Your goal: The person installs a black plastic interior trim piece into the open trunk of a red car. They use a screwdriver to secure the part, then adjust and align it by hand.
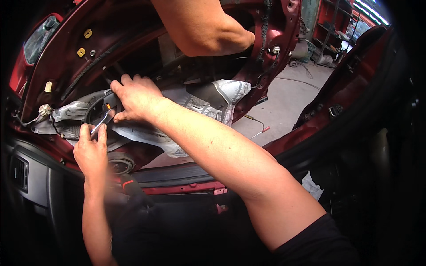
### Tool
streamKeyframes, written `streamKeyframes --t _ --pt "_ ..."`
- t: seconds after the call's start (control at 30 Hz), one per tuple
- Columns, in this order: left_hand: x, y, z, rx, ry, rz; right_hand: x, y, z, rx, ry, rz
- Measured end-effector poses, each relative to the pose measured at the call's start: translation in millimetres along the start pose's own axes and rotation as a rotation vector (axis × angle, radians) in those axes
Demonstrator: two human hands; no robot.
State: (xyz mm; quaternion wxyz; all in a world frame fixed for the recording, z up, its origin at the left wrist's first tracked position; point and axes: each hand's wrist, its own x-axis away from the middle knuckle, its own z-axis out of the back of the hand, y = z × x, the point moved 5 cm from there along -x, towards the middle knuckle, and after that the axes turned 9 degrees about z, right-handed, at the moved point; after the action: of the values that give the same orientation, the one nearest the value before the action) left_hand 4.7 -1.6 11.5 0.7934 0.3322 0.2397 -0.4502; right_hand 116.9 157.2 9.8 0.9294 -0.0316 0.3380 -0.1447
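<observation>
Slim silvery piece (102,123), lower end between left fingers (85,133)

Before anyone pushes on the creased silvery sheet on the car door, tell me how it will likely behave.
The silvery sheet is probably floppy, as it sags in folds. It looks thin, so likely light for its size. It hangs loose at the bottom, so may flap if pushed.

A dark metal shelf rack (327,27), holding small blurred items, stands at the far side of the workshop. A red surface (325,14) shows behind the rack and a grey-green upright panel (312,15) to its left. Bright white light strips (372,10) glow to its upper right; pale grey floor (288,99) spreads before it.
</observation>
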Motion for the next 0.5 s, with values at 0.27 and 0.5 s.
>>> streamKeyframes --t 0.27,0.5 --pt "-0.1 0.7 -0.5 -0.002 -0.010 0.016 -1.5 0.9 -0.1 0.031 -0.026 -0.007" --pt "-2.4 -6.3 -2.5 -0.015 -0.008 0.023 -2.2 0.7 -1.9 0.021 -0.023 0.001"
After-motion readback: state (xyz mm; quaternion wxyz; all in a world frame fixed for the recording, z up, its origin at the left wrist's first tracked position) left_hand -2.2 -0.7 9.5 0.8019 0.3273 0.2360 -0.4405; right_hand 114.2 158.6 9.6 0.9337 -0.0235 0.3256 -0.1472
